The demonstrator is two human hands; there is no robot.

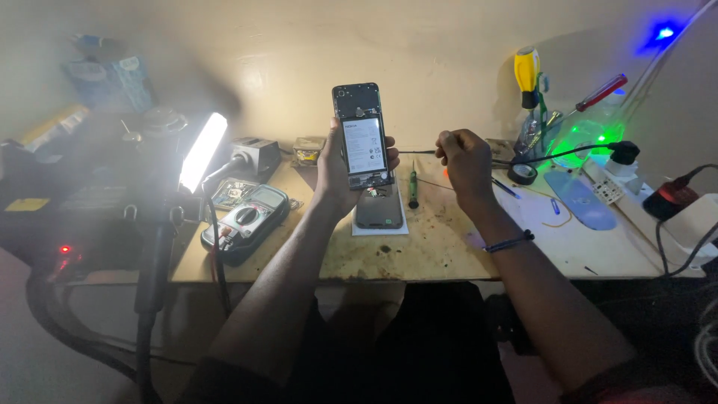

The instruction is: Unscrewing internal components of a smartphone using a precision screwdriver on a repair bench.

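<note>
smartphone (362, 135) with its back cover off stands upright in our left hand (340, 168), raised above the wooden workbench (419, 251) with the exposed battery side turned toward us; we judge it is held this way so the strip lamp (202, 150) at left lights the open back. the left hand grasps the phone from its left edge and lower end, thumb side wrapped around, so the phone sits just above and partly inside the palm.

our right hand (464, 161) is clenched around a thin dark tool (419, 152), likely tweezers or a probe, whose tip points left toward the phone's right edge but stays apart from it. the phone lies to the left of this hand, near, at about the same height.

below the phone a second dark handset (380, 212) rests on a white mat (380, 227), a green-handled screwdriver (413, 187) just beside it. a multimeter (247, 221) lies at left; a tape roll (522, 173) sits behind the right hand.
</note>
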